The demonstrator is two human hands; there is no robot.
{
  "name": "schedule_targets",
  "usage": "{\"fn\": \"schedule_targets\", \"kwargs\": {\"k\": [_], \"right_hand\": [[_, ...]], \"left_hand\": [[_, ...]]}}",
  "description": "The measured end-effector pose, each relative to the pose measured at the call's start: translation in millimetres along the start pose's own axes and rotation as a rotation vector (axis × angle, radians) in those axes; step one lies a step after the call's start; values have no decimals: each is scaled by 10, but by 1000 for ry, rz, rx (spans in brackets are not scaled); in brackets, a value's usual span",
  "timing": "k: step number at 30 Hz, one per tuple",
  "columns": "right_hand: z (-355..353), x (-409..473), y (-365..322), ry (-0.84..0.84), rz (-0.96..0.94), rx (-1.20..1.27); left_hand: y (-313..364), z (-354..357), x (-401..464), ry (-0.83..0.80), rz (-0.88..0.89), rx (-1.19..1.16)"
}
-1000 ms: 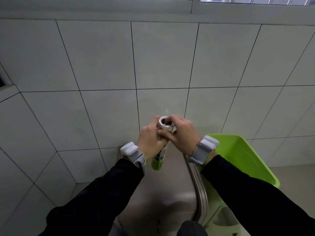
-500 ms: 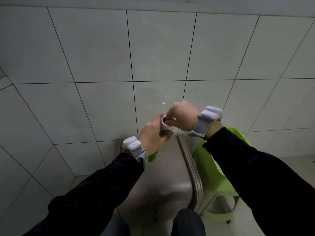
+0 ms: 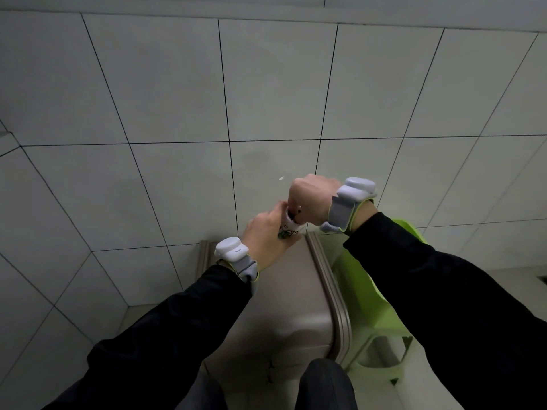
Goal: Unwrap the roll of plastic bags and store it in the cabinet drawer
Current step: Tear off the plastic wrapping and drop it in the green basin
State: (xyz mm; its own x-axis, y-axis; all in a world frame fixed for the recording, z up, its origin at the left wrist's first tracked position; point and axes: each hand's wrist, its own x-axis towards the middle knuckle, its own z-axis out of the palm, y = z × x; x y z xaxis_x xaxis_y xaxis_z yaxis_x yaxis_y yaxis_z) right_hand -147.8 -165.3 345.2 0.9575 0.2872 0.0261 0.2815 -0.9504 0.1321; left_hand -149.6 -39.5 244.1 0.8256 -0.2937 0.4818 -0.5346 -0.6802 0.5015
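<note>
One roll of plastic bags (image 3: 289,224) held above back edge of beige cabinet (image 3: 291,294) — left hand (image 3: 266,235) wrapped round its body, right hand (image 3: 310,199) fisted at its top end, fingers pinching there. Two grey wrist bands, two black sleeves. One green stool (image 3: 373,294) just right of cabinet. Tiled wall (image 3: 266,99) behind cabinet.
</note>
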Motion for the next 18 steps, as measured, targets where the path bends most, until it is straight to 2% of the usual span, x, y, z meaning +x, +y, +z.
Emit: {"fn": "schedule_targets", "kwargs": {"k": [9, 14, 18], "right_hand": [[64, -25, -101, 36, 0, -132], [1, -36, -95, -11, -20, -76], [38, -35, -108, 32, -7, -95]], "left_hand": [[-44, -33, -42, -53, -9, 88], [-55, -63, -57, -55, -13, 84], [-57, -67, -29, -65, -15, 106]]}}
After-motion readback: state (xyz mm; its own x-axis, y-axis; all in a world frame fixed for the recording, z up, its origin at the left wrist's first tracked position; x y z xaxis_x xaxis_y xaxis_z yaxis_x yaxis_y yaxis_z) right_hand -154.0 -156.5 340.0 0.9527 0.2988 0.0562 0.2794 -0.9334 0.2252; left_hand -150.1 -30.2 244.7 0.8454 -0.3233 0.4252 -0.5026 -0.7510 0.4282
